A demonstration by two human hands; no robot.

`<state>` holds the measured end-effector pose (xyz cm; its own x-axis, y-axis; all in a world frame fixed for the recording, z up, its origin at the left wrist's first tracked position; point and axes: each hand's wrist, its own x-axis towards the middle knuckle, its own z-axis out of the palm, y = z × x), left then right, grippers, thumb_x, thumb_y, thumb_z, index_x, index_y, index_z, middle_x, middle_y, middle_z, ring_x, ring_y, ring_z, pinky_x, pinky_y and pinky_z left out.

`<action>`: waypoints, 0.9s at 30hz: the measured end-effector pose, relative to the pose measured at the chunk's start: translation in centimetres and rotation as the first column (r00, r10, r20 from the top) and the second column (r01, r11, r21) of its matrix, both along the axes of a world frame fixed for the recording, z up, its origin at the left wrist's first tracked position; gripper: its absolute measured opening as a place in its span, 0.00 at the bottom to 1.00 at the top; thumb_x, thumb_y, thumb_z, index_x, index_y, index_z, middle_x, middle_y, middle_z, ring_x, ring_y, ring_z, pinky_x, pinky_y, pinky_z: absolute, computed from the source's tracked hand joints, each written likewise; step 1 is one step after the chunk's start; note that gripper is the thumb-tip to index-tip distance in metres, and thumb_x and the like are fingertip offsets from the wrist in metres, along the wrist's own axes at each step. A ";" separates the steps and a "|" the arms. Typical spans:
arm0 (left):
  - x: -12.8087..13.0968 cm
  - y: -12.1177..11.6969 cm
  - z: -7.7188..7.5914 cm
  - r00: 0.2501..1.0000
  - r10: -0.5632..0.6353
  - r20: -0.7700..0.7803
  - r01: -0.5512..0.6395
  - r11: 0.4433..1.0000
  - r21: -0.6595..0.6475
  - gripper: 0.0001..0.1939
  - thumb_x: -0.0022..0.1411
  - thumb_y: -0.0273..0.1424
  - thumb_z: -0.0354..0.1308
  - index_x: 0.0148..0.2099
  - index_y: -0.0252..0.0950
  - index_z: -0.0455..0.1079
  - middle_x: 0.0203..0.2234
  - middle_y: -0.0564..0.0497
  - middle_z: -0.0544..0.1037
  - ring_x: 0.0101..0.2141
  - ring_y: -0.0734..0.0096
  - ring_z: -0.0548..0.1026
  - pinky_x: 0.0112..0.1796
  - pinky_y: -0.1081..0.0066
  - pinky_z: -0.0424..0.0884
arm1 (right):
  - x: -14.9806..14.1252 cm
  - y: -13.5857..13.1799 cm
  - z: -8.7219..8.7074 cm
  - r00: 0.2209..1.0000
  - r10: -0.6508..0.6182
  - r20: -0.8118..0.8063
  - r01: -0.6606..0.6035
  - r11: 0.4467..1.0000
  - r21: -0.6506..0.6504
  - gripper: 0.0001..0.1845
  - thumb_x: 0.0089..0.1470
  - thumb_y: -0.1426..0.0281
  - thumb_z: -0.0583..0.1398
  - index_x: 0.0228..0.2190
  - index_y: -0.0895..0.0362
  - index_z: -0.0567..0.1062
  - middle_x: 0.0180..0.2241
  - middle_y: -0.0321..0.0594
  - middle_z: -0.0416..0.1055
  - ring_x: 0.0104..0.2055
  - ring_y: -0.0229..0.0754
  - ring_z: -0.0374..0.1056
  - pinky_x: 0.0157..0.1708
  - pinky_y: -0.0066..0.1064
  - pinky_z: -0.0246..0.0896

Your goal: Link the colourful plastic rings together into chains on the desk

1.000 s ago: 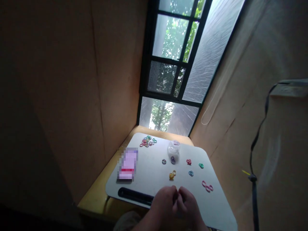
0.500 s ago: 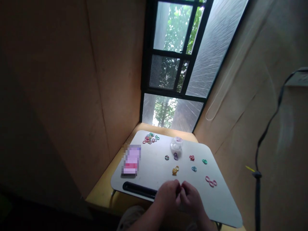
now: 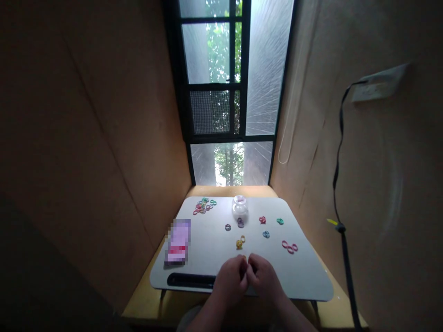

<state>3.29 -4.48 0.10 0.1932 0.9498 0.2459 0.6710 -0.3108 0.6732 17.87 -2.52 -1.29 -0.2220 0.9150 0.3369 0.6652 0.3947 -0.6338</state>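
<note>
My left hand and my right hand meet over the front edge of a white lap table. Both have curled fingers, and their fingertips pinch together. A small speck of yellow shows at the left fingertips; whatever they grip is mostly hidden. Just beyond lie yellow bands, small and ring-shaped like hair ties. Farther out are purple bands, a dark band, red bands, blue bands and green bands. Pink bands lie to the right.
A clear jar stands at the back middle. Mixed coloured bands are heaped at the back left. A blurred pink phone-like object lies left, above a black slot. Walls flank the table; a black cable hangs right.
The camera view has turned and levelled, so the table appears straighter. My hands stay together at the front edge, and a bit of yellow now shows at the fingertips.
</note>
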 end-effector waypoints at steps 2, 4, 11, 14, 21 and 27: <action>0.0 0.0 0.1 1.000 0.000 -0.001 0.000 1.000 -0.007 0.01 0.58 0.28 0.53 0.33 0.38 0.63 0.28 0.53 0.72 0.29 0.70 0.67 0.31 0.71 0.57 | 0.0 0.0 0.1 1.000 0.008 -0.012 -0.008 1.000 -0.007 0.09 0.54 0.70 0.52 0.22 0.55 0.61 0.22 0.33 0.64 0.26 0.37 0.60 0.27 0.27 0.49; 0.1 -0.1 0.1 1.000 0.000 -0.006 0.000 1.000 -0.010 0.01 0.58 0.28 0.53 0.34 0.38 0.63 0.28 0.53 0.72 0.29 0.70 0.67 0.31 0.71 0.57 | 0.0 0.0 0.1 1.000 0.013 -0.023 -0.014 1.000 -0.008 0.09 0.54 0.70 0.52 0.22 0.55 0.61 0.22 0.33 0.64 0.26 0.37 0.60 0.27 0.27 0.49; 0.0 0.1 0.0 1.000 -0.005 -0.013 0.005 1.000 -0.017 0.01 0.58 0.29 0.53 0.34 0.38 0.63 0.29 0.52 0.72 0.30 0.69 0.67 0.31 0.71 0.57 | -0.1 -0.2 0.5 0.999 0.014 -0.039 -0.015 1.000 -0.026 0.09 0.54 0.70 0.52 0.23 0.55 0.61 0.22 0.33 0.64 0.26 0.37 0.60 0.27 0.27 0.49; -0.1 0.1 -0.1 1.000 -0.005 -0.016 0.005 1.000 -0.006 0.01 0.59 0.29 0.53 0.34 0.38 0.63 0.28 0.52 0.72 0.29 0.70 0.67 0.31 0.71 0.57 | -0.1 -0.2 0.4 0.999 0.020 -0.042 -0.021 0.999 -0.024 0.09 0.55 0.70 0.52 0.23 0.55 0.61 0.22 0.33 0.64 0.26 0.37 0.60 0.27 0.27 0.49; -0.1 0.1 0.2 1.000 -0.017 -0.005 0.017 1.000 -0.007 0.02 0.59 0.29 0.53 0.33 0.38 0.63 0.27 0.53 0.72 0.28 0.71 0.66 0.30 0.71 0.56 | 0.0 -0.1 0.3 1.000 0.013 -0.027 -0.013 1.000 -0.028 0.09 0.54 0.69 0.52 0.23 0.55 0.61 0.22 0.33 0.64 0.25 0.37 0.60 0.27 0.28 0.49; -0.1 0.0 0.2 1.000 -0.015 -0.014 0.014 1.000 -0.009 0.01 0.58 0.28 0.53 0.33 0.38 0.64 0.27 0.53 0.72 0.28 0.71 0.66 0.30 0.70 0.56 | 0.0 -0.1 0.3 1.000 0.015 -0.026 -0.015 1.000 -0.014 0.09 0.54 0.69 0.52 0.23 0.55 0.61 0.22 0.33 0.64 0.25 0.37 0.60 0.27 0.28 0.49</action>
